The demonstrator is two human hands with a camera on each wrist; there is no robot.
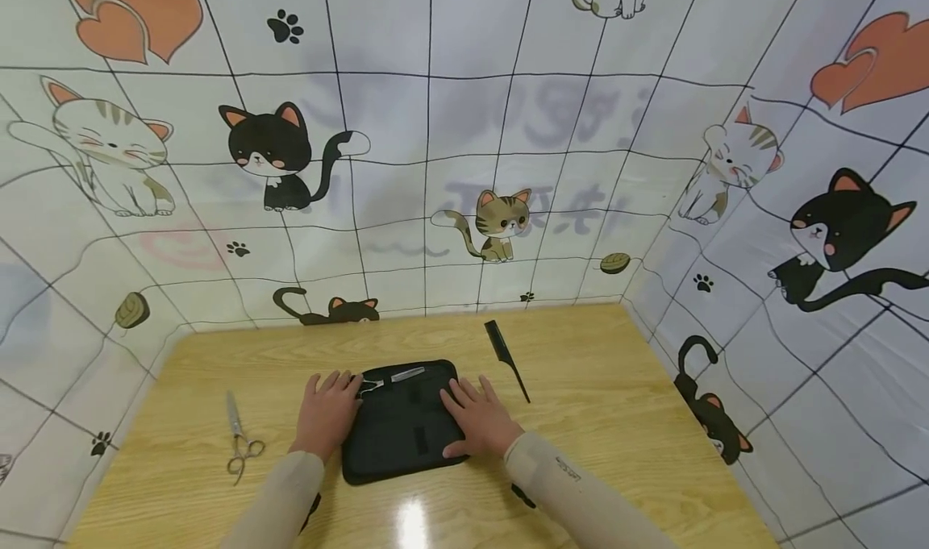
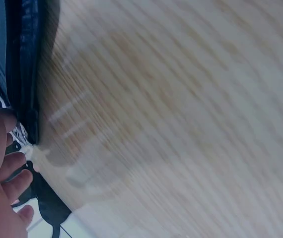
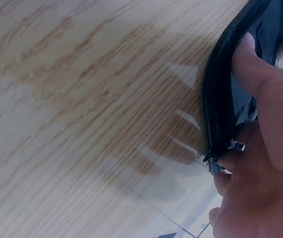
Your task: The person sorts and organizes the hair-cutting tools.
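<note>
A black zip case (image 1: pixel 395 432) lies flat on the table, its dark inner face up. Silver scissors (image 1: pixel 408 374) lie along its far edge, apparently crossed by a black strap; their handle end is partly hidden by my left hand (image 1: pixel 327 413). That hand rests at the case's far left corner, and its thumb touches the rim in the left wrist view. On the right side of the case my right hand (image 1: pixel 481 420) is spread, its thumb on the inner face near the zip. A metal zip pull (image 3: pixel 213 163) shows beside its fingers.
Another pair of silver scissors (image 1: pixel 235 432) lies on the table to the left. A black tail comb (image 1: pixel 501 347) is behind and right of the case. Cat-patterned white sheeting (image 1: pixel 428 194) rises at the wooden table's (image 1: pixel 595 420) back and sides.
</note>
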